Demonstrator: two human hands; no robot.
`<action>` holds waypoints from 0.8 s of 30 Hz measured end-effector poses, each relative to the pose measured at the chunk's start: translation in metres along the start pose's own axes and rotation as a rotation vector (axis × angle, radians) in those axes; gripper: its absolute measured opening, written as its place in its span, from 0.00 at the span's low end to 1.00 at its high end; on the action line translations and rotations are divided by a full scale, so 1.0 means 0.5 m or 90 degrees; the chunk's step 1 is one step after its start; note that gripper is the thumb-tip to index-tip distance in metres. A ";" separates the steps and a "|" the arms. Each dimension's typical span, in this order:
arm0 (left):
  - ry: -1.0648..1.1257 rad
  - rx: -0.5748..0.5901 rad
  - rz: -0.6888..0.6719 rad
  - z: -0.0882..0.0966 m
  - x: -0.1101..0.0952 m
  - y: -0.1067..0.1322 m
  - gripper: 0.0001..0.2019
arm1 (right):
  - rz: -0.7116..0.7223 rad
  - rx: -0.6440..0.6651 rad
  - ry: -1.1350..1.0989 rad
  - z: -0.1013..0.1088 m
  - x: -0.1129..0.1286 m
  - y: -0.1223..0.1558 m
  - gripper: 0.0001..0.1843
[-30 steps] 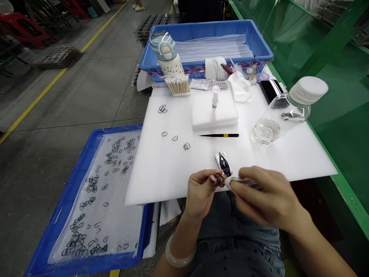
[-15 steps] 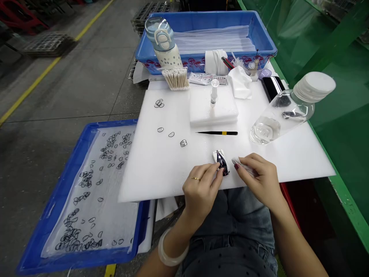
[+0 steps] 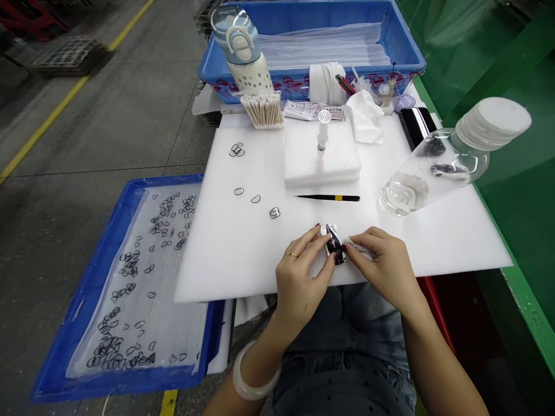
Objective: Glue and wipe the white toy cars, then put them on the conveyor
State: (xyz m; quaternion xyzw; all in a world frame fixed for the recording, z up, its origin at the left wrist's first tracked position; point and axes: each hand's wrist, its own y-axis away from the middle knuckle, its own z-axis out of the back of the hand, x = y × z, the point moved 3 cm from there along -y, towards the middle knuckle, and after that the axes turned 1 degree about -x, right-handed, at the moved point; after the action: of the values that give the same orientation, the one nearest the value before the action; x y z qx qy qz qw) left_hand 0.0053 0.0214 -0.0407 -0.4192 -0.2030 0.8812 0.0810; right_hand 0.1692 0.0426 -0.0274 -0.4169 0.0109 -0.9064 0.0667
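— How is the left grip set?
— It is closed narrowly: a small glossy black-and-white piece (image 3: 334,245) is pinched between the fingertips of the left hand (image 3: 301,283).

— And the right grip?
— It is narrow too. A small white wipe (image 3: 358,244) is held in the fingers of the right hand (image 3: 381,266) and is pressed against the side of the piece.

— Where is the piece held?
— It is kept just above the near part of a white plastic board (image 3: 225,260).

— What is laid out around it?
— Slim black tweezers with a yellow band (image 3: 329,197) are laid farther along the board, below a white foam block (image 3: 323,167). Small dark wire loops (image 3: 255,199) are set out to the left. Many more are spread in a blue plastic tray (image 3: 169,180) beside the board. A clear plastic bottle (image 3: 429,173) is laid on its side to the right.
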 end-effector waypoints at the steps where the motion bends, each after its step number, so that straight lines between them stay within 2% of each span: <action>1: 0.000 0.001 0.002 0.000 0.001 0.000 0.12 | -0.005 0.002 0.001 0.000 0.000 0.000 0.08; 8: 0.017 0.011 0.036 0.000 0.003 -0.003 0.12 | -0.010 0.014 0.004 -0.003 0.003 -0.003 0.06; 15: 0.028 0.072 0.065 0.010 0.010 -0.017 0.13 | 0.044 -0.041 0.014 -0.001 0.000 0.005 0.04; 17: 0.039 0.150 0.039 0.020 0.016 -0.032 0.19 | 0.077 -0.057 -0.016 0.006 -0.001 0.013 0.04; 19: 0.056 0.272 -0.035 0.025 0.020 -0.047 0.29 | 0.114 -0.091 -0.041 0.013 -0.004 0.024 0.05; 21: 0.072 0.355 -0.113 0.024 0.026 -0.056 0.33 | 0.161 -0.151 -0.030 0.018 -0.009 0.038 0.08; 22: 0.078 0.358 -0.133 0.022 0.031 -0.060 0.31 | 0.192 -0.183 -0.011 0.018 -0.012 0.045 0.09; 24: 0.085 0.300 -0.136 0.017 0.040 -0.062 0.23 | 0.253 -0.225 0.036 0.012 -0.015 0.058 0.11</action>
State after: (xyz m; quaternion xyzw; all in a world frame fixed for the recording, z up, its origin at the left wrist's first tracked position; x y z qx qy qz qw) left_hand -0.0148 0.0535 -0.0369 -0.4221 -0.0293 0.8610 0.2824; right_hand 0.1820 0.0149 -0.0313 -0.3860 0.2529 -0.8708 0.1694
